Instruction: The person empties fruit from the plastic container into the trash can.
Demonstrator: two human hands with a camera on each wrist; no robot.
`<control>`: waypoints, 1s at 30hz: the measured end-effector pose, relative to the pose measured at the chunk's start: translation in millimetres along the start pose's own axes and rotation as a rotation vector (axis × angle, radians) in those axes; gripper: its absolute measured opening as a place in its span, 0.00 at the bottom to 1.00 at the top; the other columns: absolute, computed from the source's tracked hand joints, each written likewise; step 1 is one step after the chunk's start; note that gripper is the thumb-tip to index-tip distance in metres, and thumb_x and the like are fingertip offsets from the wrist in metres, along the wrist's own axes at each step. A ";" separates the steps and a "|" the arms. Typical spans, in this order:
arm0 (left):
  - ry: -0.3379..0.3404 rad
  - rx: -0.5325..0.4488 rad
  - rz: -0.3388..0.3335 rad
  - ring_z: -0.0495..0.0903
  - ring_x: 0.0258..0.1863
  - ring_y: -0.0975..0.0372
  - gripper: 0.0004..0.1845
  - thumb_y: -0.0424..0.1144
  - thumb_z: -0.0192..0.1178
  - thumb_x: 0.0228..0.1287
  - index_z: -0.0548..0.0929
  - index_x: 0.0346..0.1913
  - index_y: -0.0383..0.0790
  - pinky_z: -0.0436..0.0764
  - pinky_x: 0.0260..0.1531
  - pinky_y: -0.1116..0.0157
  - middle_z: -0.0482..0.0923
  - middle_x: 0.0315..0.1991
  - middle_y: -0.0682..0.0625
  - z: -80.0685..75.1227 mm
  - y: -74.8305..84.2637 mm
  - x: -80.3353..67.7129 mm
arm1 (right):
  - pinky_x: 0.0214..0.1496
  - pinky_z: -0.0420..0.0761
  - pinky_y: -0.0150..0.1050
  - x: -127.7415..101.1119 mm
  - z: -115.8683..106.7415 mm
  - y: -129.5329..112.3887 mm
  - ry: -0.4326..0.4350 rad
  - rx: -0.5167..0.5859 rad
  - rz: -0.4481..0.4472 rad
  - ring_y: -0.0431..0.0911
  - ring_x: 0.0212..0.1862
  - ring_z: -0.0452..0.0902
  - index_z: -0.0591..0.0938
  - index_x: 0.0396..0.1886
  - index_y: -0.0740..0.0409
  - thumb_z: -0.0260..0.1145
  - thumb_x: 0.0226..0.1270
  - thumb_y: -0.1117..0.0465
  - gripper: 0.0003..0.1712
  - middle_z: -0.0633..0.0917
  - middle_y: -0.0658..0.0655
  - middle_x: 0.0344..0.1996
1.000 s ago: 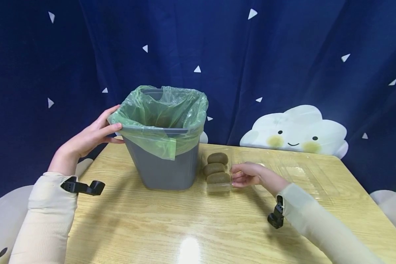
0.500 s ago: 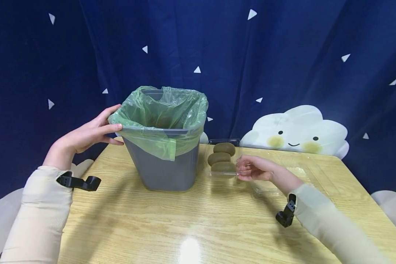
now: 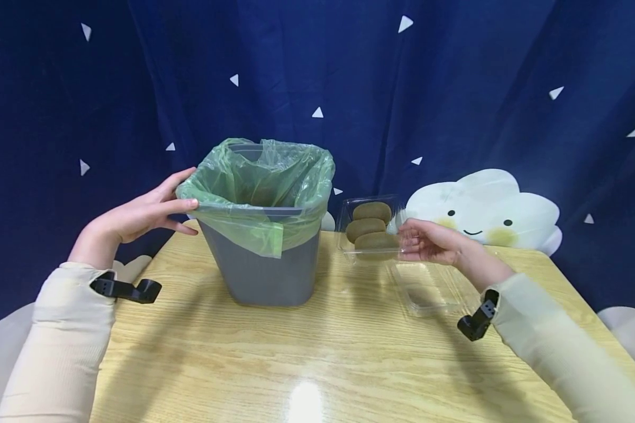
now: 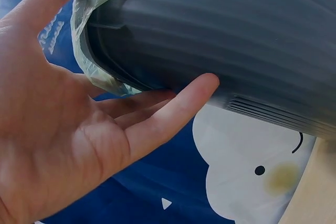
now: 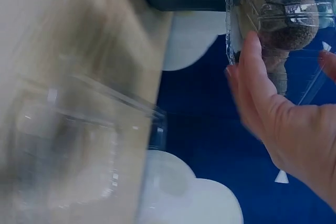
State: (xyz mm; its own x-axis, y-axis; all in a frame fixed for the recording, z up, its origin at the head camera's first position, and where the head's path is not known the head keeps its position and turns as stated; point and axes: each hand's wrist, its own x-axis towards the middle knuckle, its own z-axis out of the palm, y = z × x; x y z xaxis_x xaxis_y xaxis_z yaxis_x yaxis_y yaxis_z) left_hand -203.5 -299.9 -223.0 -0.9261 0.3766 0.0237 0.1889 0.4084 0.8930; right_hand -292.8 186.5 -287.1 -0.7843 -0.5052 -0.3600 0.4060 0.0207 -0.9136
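Note:
A grey trash bin [image 3: 264, 273] lined with a green bag [image 3: 251, 226] stands upright on the table. My left hand [image 3: 137, 217] touches its left rim, fingers spread and fairly straight; in the left wrist view a fingertip lies against the bin's ribbed outer wall. To the right of the bin, my right hand [image 3: 428, 241] grips the right side of a clear plastic container [image 3: 344, 238] and holds it raised and tilted. Three brown kiwis [image 3: 365, 229] sit inside it. The right wrist view shows fingers against the container wall, one kiwi [image 5: 294, 24] close by.
Another clear plastic container [image 3: 428, 299] lies on the wooden table [image 3: 233, 358] below my right hand. Behind the table hangs a dark blue curtain [image 3: 455, 76] with white triangles and a smiling cloud [image 3: 487, 197].
My right hand has lifted the container of kiwis off the table, moving up and to the right. My left hand has stayed at the bin's rim.

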 end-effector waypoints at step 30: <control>0.026 0.026 0.011 0.69 0.51 0.68 0.36 0.41 0.45 0.70 0.37 0.71 0.53 0.79 0.45 0.53 0.53 0.62 0.40 2.7 -0.2 0.4 | 0.42 0.81 0.43 -19.2 29.3 -101.9 0.106 0.011 -0.058 0.51 0.35 0.82 0.66 0.43 0.64 0.58 0.64 0.51 0.21 0.84 0.61 0.30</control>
State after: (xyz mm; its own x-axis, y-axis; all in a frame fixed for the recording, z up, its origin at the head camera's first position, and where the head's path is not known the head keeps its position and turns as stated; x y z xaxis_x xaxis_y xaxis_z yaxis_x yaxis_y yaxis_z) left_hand -203.0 -297.6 -224.4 -0.9321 0.3595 0.0450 0.2070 0.4263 0.8806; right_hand -305.4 168.8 -181.5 -0.8518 -0.4111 -0.3247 0.3628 -0.0160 -0.9317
